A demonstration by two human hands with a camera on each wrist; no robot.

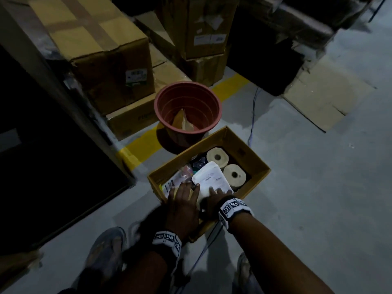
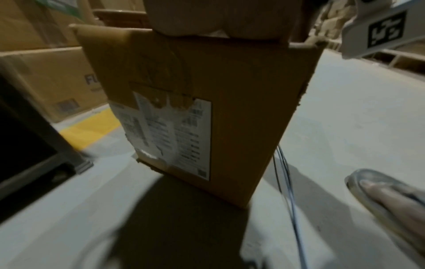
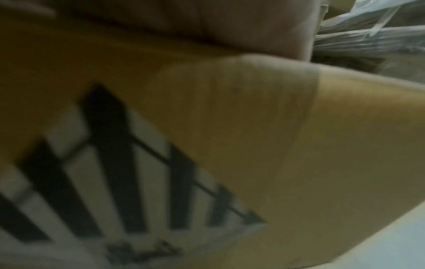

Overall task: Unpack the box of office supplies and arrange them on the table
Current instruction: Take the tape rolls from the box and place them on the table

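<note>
An open cardboard box (image 1: 250,149) stands on the grey floor in the head view. Inside lie two pale tape rolls (image 1: 217,157) (image 1: 234,175), a white paper packet (image 1: 212,179) and a clear plastic packet (image 1: 178,179). Both hands reach over the near wall. My left hand (image 1: 186,187) lies flat with spread fingers on the clear packet, its thumb against the white packet. My right hand (image 1: 216,192) rests on the white packet's near end with straight fingers. The left wrist view shows the box's outer wall (image 2: 241,109) with a shipping label (image 2: 165,134). The right wrist view is blurred cardboard (image 3: 322,145).
A red-brown plastic pot (image 1: 187,109) stands just behind the box. Stacked cartons (image 1: 101,49) fill the back left, and a dark cabinet (image 1: 42,145) stands at the left. Flattened cardboard (image 1: 322,96) lies at the right, a thin cable (image 1: 253,115) runs past the box, and my shoe (image 1: 108,247) is below.
</note>
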